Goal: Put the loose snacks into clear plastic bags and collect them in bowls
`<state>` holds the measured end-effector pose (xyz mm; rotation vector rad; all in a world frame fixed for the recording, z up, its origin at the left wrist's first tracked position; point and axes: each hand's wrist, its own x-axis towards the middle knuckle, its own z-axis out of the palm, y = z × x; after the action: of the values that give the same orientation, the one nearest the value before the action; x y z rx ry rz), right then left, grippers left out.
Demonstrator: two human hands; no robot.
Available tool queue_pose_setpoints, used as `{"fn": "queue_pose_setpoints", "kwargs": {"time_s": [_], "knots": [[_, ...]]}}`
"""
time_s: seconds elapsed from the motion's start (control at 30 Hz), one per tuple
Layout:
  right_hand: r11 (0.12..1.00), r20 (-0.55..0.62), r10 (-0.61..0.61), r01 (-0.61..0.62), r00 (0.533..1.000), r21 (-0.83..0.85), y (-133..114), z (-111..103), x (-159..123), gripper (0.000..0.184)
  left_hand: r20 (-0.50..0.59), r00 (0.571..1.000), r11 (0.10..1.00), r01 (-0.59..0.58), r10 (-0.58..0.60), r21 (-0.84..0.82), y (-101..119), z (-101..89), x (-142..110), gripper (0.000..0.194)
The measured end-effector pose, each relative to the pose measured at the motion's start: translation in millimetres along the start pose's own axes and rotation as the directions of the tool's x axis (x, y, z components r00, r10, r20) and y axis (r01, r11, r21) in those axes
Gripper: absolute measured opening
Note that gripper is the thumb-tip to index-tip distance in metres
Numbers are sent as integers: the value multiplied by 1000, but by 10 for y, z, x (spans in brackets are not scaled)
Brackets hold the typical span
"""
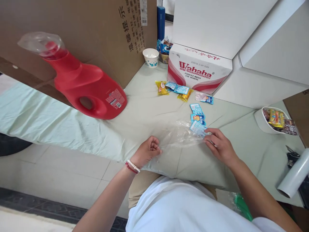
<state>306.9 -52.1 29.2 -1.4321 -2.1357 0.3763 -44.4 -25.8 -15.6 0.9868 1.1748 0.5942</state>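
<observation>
A thin, clear plastic sheet or bag (pixel 177 138) stretches between my hands, low over the cloth; I cannot tell which of the two it is. My left hand (pixel 149 149) pinches its left end with curled fingers. At the other end, my right hand (pixel 218 145) is closed on the plastic, thumb and fingers together. One light-blue snack packet (pixel 197 128) lies by my right fingertips, partly behind or under the plastic. Two more blue packets, one upper (pixel 196 109) and one lower (pixel 198 119), lie in a line just beyond it.
Yellow packets (pixel 161 87) and other blue packets (pixel 177 88) lie before a Wahaha carton (pixel 198 72). A red jug (pixel 90 87) leans at left. A paper bowl (pixel 151 57) stands at the back. A snack tub (pixel 262 120) and a film roll (pixel 293 175) are at right.
</observation>
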Motion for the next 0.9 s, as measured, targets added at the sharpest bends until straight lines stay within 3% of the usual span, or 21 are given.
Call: {"fn": "queue_pose_setpoints", "kwargs": {"time_s": [0.1,0.2,0.3,0.33,0.4,0.43,0.47,0.5,0.57,0.6,0.63,0.73,0.83,0.9], "knots": [[995,-47,87,-90,995,-52,11,-71,-453,14,-5,1000,1000,-3,3,21,4,-28,10,42],[987,-12,139,-139,990,-82,-14,8,-861,16,-23,1000,997,-2,4,81,-20,-19,3,40],[986,31,153,-150,988,-73,-78,181,-1169,18,-180,979,961,-47,100,274,-31,68,-47,36],[985,33,159,-156,987,-70,-104,243,-1244,19,-271,942,920,-82,197,384,-21,115,-74,36],[982,22,174,-172,984,-76,-154,360,-1356,20,-373,793,762,-168,481,626,24,233,-133,37],[980,7,181,-179,984,-86,-174,411,-1395,21,-324,715,646,-230,619,727,57,300,-158,37],[978,-13,183,-183,983,-100,-188,456,-1426,21,-199,666,517,-320,718,794,92,369,-174,37],[976,-35,181,-184,983,-114,-196,494,-1452,21,-17,649,388,-434,761,813,126,438,-179,36],[975,-76,166,-175,983,-136,-194,544,-1501,20,351,657,229,-629,667,743,176,556,-151,34],[975,-93,158,-170,983,-143,-185,557,-1527,20,462,679,214,-666,570,714,188,597,-120,33],[975,-106,154,-168,982,-145,-175,560,-1558,20,502,718,225,-655,482,721,191,621,-84,33],[974,-134,167,-185,977,-132,-156,526,-1668,18,376,861,294,-479,343,827,160,594,22,40],[978,-124,174,-187,977,-94,-193,445,-1769,16,260,921,304,-347,291,887,99,506,60,39],[985,-64,162,-165,985,-43,-232,363,-1795,14,203,936,232,-274,288,933,49,479,42,33]]}}
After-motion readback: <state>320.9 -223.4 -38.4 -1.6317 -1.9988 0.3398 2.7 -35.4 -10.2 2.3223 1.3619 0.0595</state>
